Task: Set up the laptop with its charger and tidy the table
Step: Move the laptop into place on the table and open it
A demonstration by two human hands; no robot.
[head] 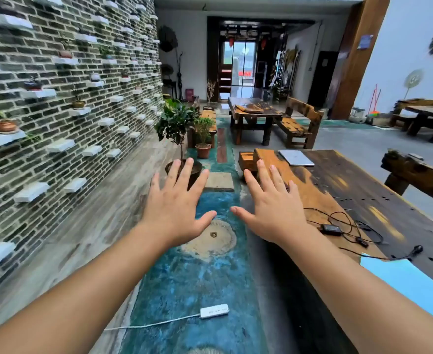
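While both arms are reaching straight forward at about the same height, the left hand (177, 208) and right hand (271, 208) are hovering palm-down with fingers straight and spread, thumbs pointing toward each other, holding nothing and touching nothing. They are floating over a mottled blue painted floor (197, 282), where a white rectangular power strip (214, 310) is lying with its white cord trailing left. To the right, a long rough-grained plank surface (350, 190), orange at the near edge and dark brown beyond, is carrying the laptop (296, 157), a flat silver slab lying closed near the far end. Well apart from it, nearer the person, the charger (331, 229), a small black brick, is sitting among loops of thin black cable (350, 221). A pale blue sheet (409, 279) is lying at the surface's near end
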